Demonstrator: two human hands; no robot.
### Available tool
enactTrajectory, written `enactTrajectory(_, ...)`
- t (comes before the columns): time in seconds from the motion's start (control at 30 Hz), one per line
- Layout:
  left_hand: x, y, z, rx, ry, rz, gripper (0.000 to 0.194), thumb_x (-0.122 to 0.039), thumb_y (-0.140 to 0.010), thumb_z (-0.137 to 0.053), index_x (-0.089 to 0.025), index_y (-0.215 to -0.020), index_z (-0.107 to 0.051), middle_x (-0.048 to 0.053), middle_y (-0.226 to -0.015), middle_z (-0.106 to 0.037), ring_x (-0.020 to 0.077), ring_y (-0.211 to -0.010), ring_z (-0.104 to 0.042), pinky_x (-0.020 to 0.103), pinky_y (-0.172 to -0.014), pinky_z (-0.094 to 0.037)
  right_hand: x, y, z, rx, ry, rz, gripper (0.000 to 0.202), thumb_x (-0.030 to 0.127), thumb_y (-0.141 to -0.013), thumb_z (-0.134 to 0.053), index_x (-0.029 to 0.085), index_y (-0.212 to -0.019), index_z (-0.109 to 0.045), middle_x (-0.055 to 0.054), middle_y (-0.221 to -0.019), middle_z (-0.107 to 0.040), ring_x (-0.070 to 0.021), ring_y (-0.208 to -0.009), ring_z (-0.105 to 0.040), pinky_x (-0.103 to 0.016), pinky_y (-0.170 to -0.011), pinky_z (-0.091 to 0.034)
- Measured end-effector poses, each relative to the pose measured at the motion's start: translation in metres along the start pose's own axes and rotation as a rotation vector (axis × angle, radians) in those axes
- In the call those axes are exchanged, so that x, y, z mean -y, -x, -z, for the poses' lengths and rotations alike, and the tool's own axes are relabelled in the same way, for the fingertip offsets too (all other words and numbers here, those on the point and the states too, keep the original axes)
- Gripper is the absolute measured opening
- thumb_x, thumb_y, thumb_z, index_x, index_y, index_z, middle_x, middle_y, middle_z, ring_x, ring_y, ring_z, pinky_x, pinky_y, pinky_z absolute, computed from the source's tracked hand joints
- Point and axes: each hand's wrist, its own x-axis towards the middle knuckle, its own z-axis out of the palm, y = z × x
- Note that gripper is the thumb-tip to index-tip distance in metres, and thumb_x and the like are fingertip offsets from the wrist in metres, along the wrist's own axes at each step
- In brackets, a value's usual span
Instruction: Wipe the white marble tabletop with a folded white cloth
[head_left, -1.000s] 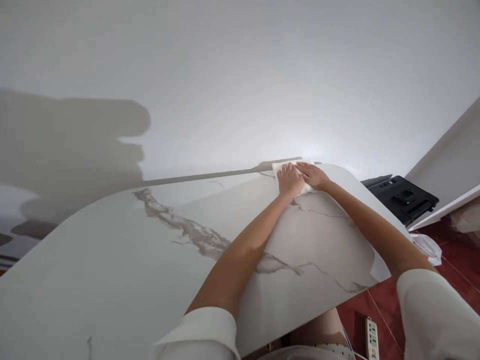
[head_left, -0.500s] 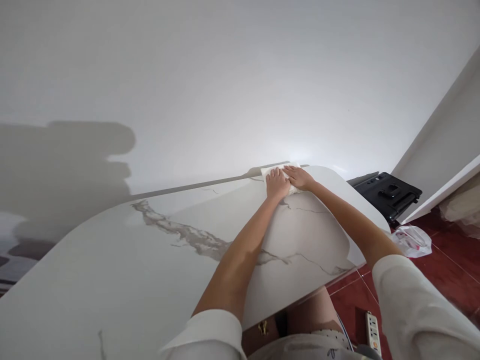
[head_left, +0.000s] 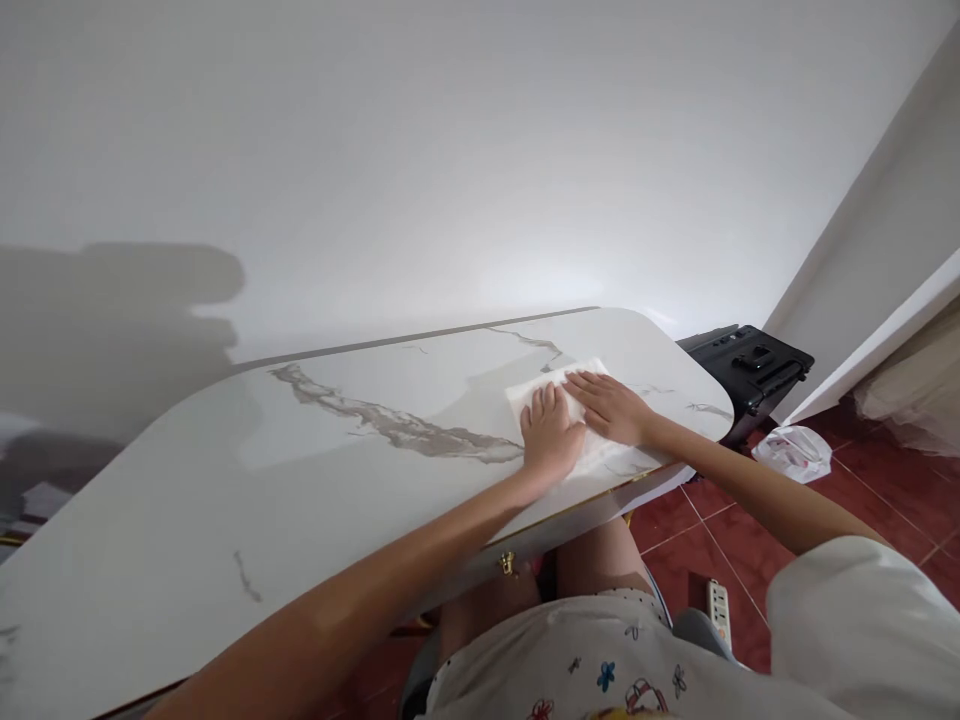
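Observation:
A thin white cloth [head_left: 525,394], possibly a paper towel, lies spread on the marble-patterned table top [head_left: 360,520] toward its right end. My left hand [head_left: 551,432] presses down on the cloth's left part, its fingers slightly bent and its thumb pointing right. Beside it, my right hand [head_left: 611,408] rests flat on the cloth with fingers stretched out to the left. The two hands nearly touch, the left thumb close under the right palm. Much of the cloth's middle is hidden under them.
The table's far edge runs along a white wall [head_left: 450,180]. On the red tiled floor [head_left: 885,490] at right are a black case [head_left: 757,360], a white plastic bag [head_left: 793,453] and a power strip [head_left: 718,612]. A small brass-coloured fitting [head_left: 507,563] is on the table's near side.
Both hands have slid the cloth from the table's far edge back toward my body. The view has shifted slightly too, showing more of the near edge and my clothing.

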Motion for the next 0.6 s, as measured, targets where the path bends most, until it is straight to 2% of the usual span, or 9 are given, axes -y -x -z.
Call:
enactTrajectory(0.13,-0.022,0.032,-0.009,0.060,0.057,0.010,0.069,-0.025,-0.077,-0.042,-0.018,-0.143,-0.024,0.005,-0.153,-0.016,0.0222,-0.141,-0.007,0.042,-0.114,-0.014,0.016,0.042,0.016,-0.010,-0.050,-0.013,0.054,0.030,-0.093,-0.033,0.023,-0.146,-0.025,-0.004,-0.149,-0.026,-0.0228,-0.137,-0.023,-0.047,-0.110,-0.025)
enactTrajectory(0.23,-0.049,0.037,-0.016,0.087,0.125,-0.002,0.070,-0.027,-0.078,-0.040,-0.015,-0.144,-0.021,0.005,-0.154,-0.012,0.0213,-0.141,-0.004,0.043,-0.114,-0.012,0.001,0.066,0.028,0.002,-0.094,-0.015,0.052,0.032,-0.094,-0.032,0.023,-0.145,-0.028,-0.004,-0.148,-0.029,-0.0221,-0.137,-0.024,-0.047,-0.110,-0.025)
enactTrajectory(0.33,-0.080,0.030,-0.021,0.132,0.207,-0.050,0.069,-0.027,-0.080,-0.037,-0.011,-0.145,-0.018,0.007,-0.154,-0.009,0.0207,-0.141,-0.001,0.042,-0.115,-0.009,-0.029,0.086,0.038,0.002,-0.122,-0.030,0.050,0.035,-0.095,-0.033,0.025,-0.144,-0.031,-0.004,-0.147,-0.031,-0.0221,-0.136,-0.026,-0.047,-0.110,-0.026)
enactTrajectory(0.43,-0.107,0.015,-0.024,0.152,0.270,-0.086,0.065,-0.026,-0.083,-0.033,-0.008,-0.144,-0.021,0.008,-0.154,-0.012,0.0207,-0.141,-0.003,0.042,-0.115,-0.010,-0.058,0.101,0.044,-0.019,-0.112,-0.073,0.049,0.037,-0.095,-0.032,0.028,-0.143,-0.032,-0.003,-0.146,-0.033,-0.0226,-0.135,-0.029,-0.048,-0.110,-0.027)
enactTrajectory(0.5,-0.115,0.002,-0.027,0.150,0.294,-0.089,0.063,-0.027,-0.084,-0.032,-0.007,-0.143,-0.023,0.008,-0.153,-0.015,0.0204,-0.142,-0.006,0.040,-0.115,-0.010,-0.072,0.103,0.044,-0.020,-0.086,-0.105,0.049,0.036,-0.095,-0.032,0.028,-0.143,-0.032,-0.004,-0.146,-0.033,-0.0230,-0.134,-0.029,-0.049,-0.109,-0.027)
enactTrajectory(0.6,-0.113,-0.021,-0.030,0.138,0.310,-0.086,0.063,-0.028,-0.084,-0.033,-0.009,-0.143,-0.023,0.006,-0.153,-0.017,0.0195,-0.142,-0.007,0.040,-0.115,-0.011,-0.086,0.091,0.039,-0.011,-0.055,-0.125,0.050,0.034,-0.094,-0.033,0.027,-0.143,-0.032,-0.004,-0.147,-0.032,-0.0227,-0.135,-0.029,-0.049,-0.109,-0.027)
